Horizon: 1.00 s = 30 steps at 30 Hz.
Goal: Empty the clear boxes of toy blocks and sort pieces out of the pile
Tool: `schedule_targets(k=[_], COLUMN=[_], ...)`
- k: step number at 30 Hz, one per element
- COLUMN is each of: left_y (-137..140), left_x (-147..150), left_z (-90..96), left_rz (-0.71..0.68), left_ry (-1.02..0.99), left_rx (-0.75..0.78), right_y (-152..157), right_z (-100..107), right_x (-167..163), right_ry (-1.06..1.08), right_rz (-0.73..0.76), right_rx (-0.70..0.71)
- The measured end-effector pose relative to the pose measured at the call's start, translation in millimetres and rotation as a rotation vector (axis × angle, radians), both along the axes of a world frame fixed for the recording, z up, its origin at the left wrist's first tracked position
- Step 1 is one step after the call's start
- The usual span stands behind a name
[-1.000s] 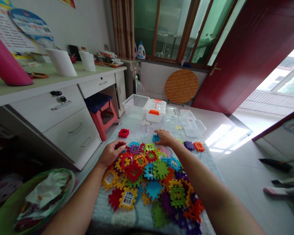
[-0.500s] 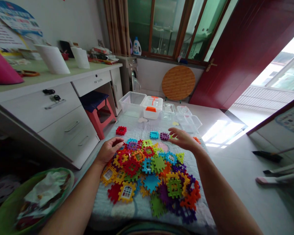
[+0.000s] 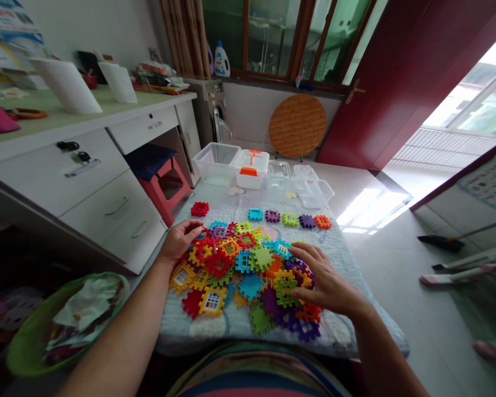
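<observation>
A heap of plastic interlocking building pieces (image 3: pixel 251 286) in many colours lies on the cloth-covered table. My left hand (image 3: pixel 181 241) rests at the heap's left edge, fingers loosely curved beside some red pieces, with nothing visible in it. Over the heap's right side, my right hand (image 3: pixel 328 280) is spread, thumb apart from the fingers, near a green window piece (image 3: pixel 286 291); it hides some pieces below. Behind the heap stands a row of single pieces: blue (image 3: pixel 255 214), purple (image 3: pixel 273 215), lime green (image 3: pixel 290 219), dark purple (image 3: pixel 307 221) and orange (image 3: pixel 323 222). A red piece (image 3: pixel 200 209) sits apart at left.
Clear plastic bins (image 3: pixel 217 163), one white-lidded box with orange clips (image 3: pixel 252 169), line the table's far end. A red stool (image 3: pixel 165 176) and a white desk (image 3: pixel 91 176) stand at left. A green basket (image 3: pixel 28 342) is on the floor at lower left.
My right hand has come back from the row of pieces to the heap's right side, uncovering the lime green and dark purple pieces. My left hand stays by the heap. The view has shifted slightly.
</observation>
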<state>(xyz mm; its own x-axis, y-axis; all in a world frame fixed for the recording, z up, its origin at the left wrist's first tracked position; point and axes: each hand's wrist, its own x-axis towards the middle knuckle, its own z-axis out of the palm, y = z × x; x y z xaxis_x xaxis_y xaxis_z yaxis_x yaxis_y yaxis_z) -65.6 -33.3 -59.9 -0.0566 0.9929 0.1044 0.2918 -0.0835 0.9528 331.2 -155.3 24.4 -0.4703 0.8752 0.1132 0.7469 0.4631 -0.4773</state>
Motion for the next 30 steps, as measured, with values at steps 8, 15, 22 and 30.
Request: schedule_targets(k=[8,15,22,30], left_y=[-15,-83,-141,-141], left_x=[8,56,117,143], left_z=[28.7,74.7,48.7,27.3], left_rz=[0.125,-0.293,-0.736,-0.745], left_ry=[0.298,0.588,0.822,0.969], left_rx=[0.231,0.516,0.58,0.628], right_y=[-32,-51,-58,-49], right_z=[-39,-57,-67,-77], right_x=[12,12,-5,-7], right_ry=[0.033,0.079,0.061,0.001], right_rz=[-0.222,-0.304,-0.321,-0.333], right_rx=[0.075,0.139,0.237,0.294])
